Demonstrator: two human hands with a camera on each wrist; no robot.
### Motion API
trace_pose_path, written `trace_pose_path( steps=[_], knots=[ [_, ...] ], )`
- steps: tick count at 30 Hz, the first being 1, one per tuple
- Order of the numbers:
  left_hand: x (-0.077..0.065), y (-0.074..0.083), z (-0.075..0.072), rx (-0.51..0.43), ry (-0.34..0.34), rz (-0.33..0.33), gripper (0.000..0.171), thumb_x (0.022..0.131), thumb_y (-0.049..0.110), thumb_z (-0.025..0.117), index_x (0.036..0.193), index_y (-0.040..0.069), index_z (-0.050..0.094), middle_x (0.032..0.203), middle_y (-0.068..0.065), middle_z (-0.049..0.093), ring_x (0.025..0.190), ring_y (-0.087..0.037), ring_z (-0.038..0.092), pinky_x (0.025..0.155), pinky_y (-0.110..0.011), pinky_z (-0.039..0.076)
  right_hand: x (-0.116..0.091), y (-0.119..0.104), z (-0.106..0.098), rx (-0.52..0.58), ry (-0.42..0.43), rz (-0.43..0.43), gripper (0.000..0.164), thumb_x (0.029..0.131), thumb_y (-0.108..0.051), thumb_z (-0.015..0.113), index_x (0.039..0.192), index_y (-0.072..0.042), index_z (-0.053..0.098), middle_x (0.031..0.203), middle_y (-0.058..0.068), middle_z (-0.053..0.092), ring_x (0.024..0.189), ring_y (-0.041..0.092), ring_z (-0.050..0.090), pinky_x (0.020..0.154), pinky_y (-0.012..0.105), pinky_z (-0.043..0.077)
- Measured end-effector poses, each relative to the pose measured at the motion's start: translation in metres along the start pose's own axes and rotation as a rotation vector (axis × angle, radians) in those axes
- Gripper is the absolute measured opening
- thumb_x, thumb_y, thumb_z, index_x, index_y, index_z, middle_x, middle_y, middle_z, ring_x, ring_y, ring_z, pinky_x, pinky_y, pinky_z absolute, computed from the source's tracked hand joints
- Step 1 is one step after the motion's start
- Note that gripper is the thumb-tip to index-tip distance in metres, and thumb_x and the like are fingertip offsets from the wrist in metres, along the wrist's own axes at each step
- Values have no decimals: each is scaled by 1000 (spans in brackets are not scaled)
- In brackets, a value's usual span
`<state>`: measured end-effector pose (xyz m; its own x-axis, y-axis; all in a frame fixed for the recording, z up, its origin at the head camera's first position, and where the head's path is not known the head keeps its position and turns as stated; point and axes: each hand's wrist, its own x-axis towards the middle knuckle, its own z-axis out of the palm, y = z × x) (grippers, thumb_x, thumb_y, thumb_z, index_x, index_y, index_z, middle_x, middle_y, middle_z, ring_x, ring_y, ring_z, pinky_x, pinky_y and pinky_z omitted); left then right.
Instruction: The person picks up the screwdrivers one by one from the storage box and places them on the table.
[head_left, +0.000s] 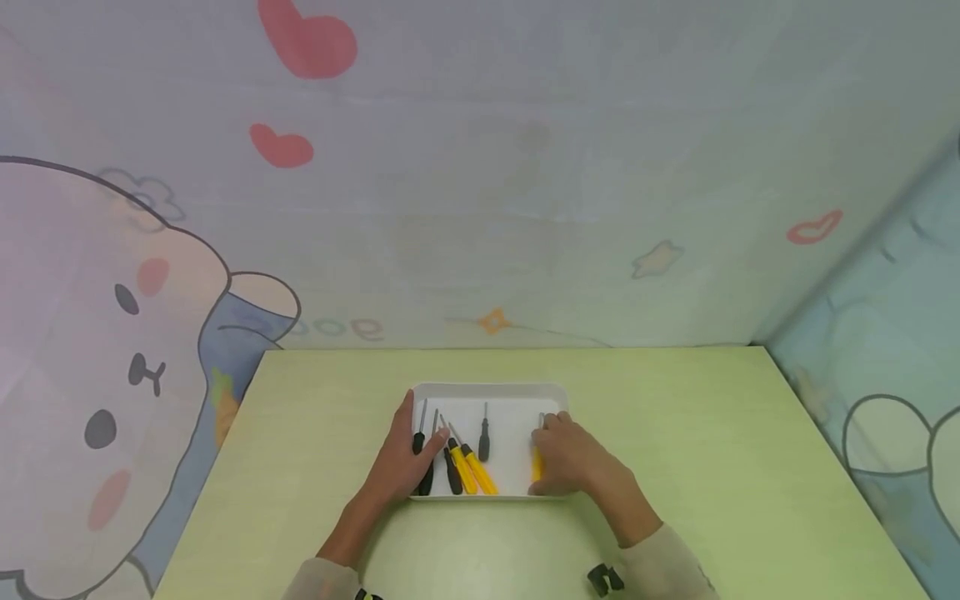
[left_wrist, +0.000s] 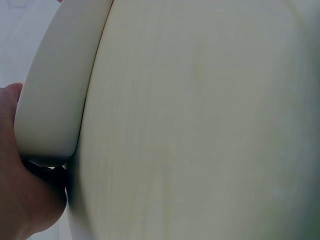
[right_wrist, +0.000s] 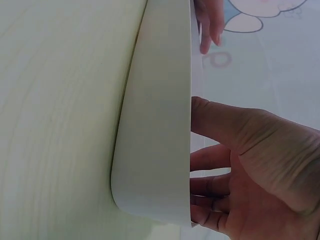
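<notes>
A white tray [head_left: 487,390] holds several screwdrivers. My left hand [head_left: 397,458] lies over its left side, fingers stretched along the rim and the thumb reaching inside, over the screwdriver shafts. Beneath and beside that thumb are black-handled screwdrivers [head_left: 453,475] and two slanting ones with yellow handles, one a yellow screwdriver [head_left: 482,473]. A small black screwdriver [head_left: 483,442] stands apart near the middle. At the right end, my right hand [head_left: 566,457] reaches in, its bent fingers and thumb about another yellow-handled screwdriver [head_left: 537,465]. From the right wrist, the tray's front wall hides the fingertips of this hand [right_wrist: 260,155].
The tray stands on a pale wood-grain table [head_left: 675,433]. Behind the table hangs a printed cloth [head_left: 525,208] with hearts and cartoon figures, and another printed cloth [head_left: 885,350] closes off the right side. Black straps show at both wrists, one being a dark strap [head_left: 604,578].
</notes>
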<state>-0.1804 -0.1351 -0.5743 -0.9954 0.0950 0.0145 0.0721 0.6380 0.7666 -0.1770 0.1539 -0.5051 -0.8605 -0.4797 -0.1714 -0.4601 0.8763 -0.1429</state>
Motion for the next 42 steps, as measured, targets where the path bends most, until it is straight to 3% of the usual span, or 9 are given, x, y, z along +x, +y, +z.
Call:
trace_pose_path(
  steps=[14, 23, 29, 42],
  knots=[
    [-1, -3, 3, 27, 12, 3, 100, 91, 72, 47, 161, 20, -1, 166, -8, 12, 149, -30, 21, 118, -54, 22, 2, 7, -1, -10, -76, -17, 53, 68, -38, 87, 107, -10, 64, 100, 2, 50, 90, 21, 41, 76, 33, 43],
    [0, -3, 3, 30, 16, -5, 99, 91, 71, 49, 161, 21, -1, 166, -7, 12, 149, -29, 22, 118, -52, 22, 4, 6, 14, -82, 72, -79, 73, 65, -44, 90, 121, -4, 64, 110, 7, 55, 93, 22, 46, 82, 36, 47],
    [0, -2, 1, 22, 16, 0, 99, 91, 70, 49, 161, 20, -1, 166, -6, 11, 149, -28, 21, 118, -52, 21, 5, 7, 17, -88, 124, -101, 75, 63, -47, 90, 119, -4, 64, 108, 7, 56, 90, 22, 46, 78, 36, 47],
    [-1, 1, 1, 22, 9, 1, 99, 92, 68, 50, 161, 19, -1, 166, -8, 11, 149, -30, 21, 118, -54, 21, 4, 8, 7, -98, 39, -108, 74, 66, -38, 88, 125, -3, 61, 117, 9, 54, 96, 24, 46, 87, 36, 48]
  ],
)
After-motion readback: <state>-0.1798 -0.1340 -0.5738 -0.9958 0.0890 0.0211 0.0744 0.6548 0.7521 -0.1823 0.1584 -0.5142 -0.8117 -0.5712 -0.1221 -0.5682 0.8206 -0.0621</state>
